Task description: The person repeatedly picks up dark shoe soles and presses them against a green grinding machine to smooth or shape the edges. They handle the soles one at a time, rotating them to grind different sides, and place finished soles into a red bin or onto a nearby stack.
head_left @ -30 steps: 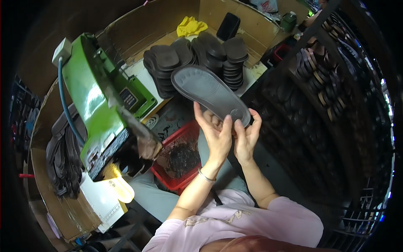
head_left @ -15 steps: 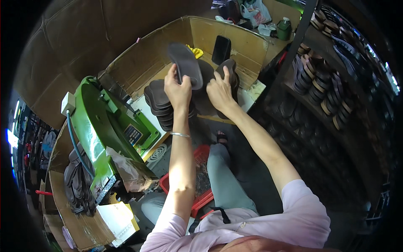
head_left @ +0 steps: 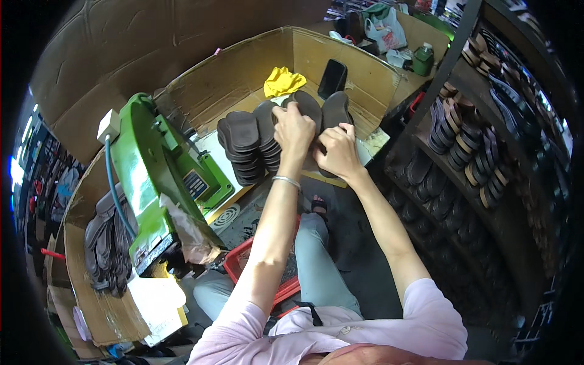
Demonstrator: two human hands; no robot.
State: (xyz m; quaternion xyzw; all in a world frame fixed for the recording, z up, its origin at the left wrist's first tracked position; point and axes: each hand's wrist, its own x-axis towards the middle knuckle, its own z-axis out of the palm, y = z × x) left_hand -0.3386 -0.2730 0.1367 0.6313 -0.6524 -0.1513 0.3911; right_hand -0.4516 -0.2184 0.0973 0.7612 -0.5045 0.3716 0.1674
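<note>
Dark sole (head_left: pixel 306 104) clenched in your left hand (head_left: pixel 294 129), right hand (head_left: pixel 336 152) steadying beside; square it over the stack (head_left: pixel 267 137) under your fingers

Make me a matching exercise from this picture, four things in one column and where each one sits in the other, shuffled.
Things:
1. yellow cloth
2. green machine
3. red basket
4. left hand

Places:
A. on the middle stack of dark soles
B. by the person's knees
C. at the back of the cardboard enclosure
D. left of the sole stacks

Pairs: 1-C, 2-D, 3-B, 4-A
</note>
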